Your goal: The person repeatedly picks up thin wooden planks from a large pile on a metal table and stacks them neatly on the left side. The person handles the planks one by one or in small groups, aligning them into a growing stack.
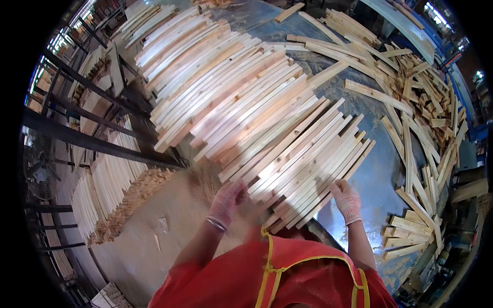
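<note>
Long pale wooden strips (308, 169) lie side by side in front of me, slanting from near left to far right with uneven ends. My left hand (227, 201), in a pale knit glove, is closed at the near left ends of these strips, its fingertips against a strip's end. My right hand (347, 200), gloved likewise, is at the right side of the group, with thumb and fingers closed on the outermost strip (354, 169). The undersides of both grips are hidden. A larger row of similar strips (221, 87) continues away toward the far left.
A blue-grey metal table (367, 205) bears the strips. Loose boards (377, 95) and a heap of short offcuts (429, 97) cover its right side. At left are dark metal rails (97, 136), a stack of strips (110, 185) and a fan (42, 174). Sawdust (197, 179) lies near my left hand.
</note>
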`<action>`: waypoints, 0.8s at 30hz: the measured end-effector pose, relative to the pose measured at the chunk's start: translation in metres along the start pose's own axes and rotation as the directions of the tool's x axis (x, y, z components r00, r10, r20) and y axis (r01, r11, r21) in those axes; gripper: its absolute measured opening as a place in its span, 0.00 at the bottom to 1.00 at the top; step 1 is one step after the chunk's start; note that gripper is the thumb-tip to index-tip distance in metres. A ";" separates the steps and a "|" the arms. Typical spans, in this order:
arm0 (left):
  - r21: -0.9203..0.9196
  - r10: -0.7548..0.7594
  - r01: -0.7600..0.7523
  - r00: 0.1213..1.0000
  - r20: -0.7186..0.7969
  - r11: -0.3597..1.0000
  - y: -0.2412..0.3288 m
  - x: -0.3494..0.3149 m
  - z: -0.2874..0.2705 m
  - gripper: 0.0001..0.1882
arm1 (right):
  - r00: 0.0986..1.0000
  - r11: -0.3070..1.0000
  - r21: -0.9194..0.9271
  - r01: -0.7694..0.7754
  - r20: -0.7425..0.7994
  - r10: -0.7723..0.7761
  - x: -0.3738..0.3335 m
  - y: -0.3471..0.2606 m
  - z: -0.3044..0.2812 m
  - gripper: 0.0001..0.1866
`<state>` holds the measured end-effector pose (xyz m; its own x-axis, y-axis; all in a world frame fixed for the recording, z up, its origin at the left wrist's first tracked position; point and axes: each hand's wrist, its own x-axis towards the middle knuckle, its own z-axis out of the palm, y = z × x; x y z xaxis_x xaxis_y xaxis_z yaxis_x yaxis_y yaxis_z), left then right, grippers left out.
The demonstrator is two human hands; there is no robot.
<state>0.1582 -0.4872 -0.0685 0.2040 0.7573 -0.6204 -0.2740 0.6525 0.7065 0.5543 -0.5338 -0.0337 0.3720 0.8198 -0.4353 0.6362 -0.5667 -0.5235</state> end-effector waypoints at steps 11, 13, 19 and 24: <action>0.804 0.540 -0.509 0.603 0.588 -0.307 0.108 -0.031 0.104 0.29 | 1.000 0.354 0.935 -0.024 0.028 -0.007 0.022 -0.153 0.033 0.33; 0.627 0.561 -0.261 0.288 0.776 -0.734 0.107 -0.020 0.106 0.25 | 0.971 0.789 0.580 0.203 -0.015 -0.239 -0.021 -0.143 0.026 0.40; 0.555 0.137 -0.188 0.860 0.491 -0.810 0.158 0.005 0.116 0.11 | 0.353 0.445 -0.345 0.826 -0.299 -0.887 -0.018 -0.109 -0.025 0.33; 0.861 0.642 -0.014 0.659 0.391 -0.509 0.201 0.103 0.017 0.12 | 0.916 0.849 0.489 0.203 -0.402 0.013 0.022 0.058 -0.002 0.46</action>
<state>0.1398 -0.2777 0.0148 0.3260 0.9285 0.1780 0.9454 -0.3208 -0.0578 0.6005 -0.5490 -0.0724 0.6204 0.7764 -0.1110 0.2848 -0.3549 -0.8905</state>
